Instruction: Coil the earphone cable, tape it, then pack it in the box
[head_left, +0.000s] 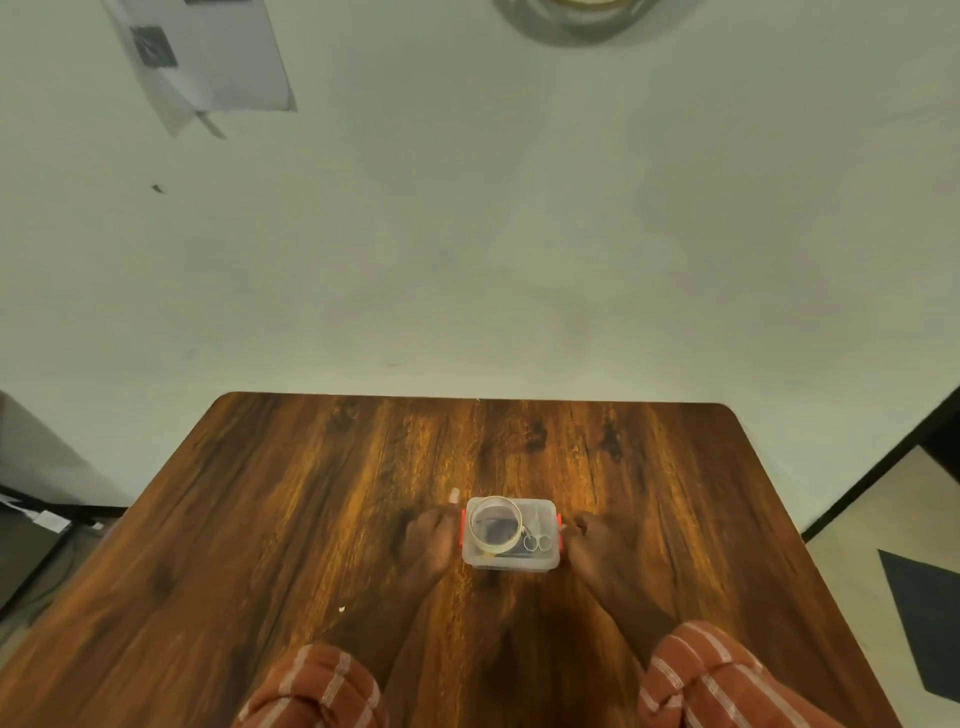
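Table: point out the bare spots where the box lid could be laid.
The wooden table is bare left of the left hand, right of the right hand, and between the clear box and the far edge. The crowded patch is the box, hemmed in by both hands.
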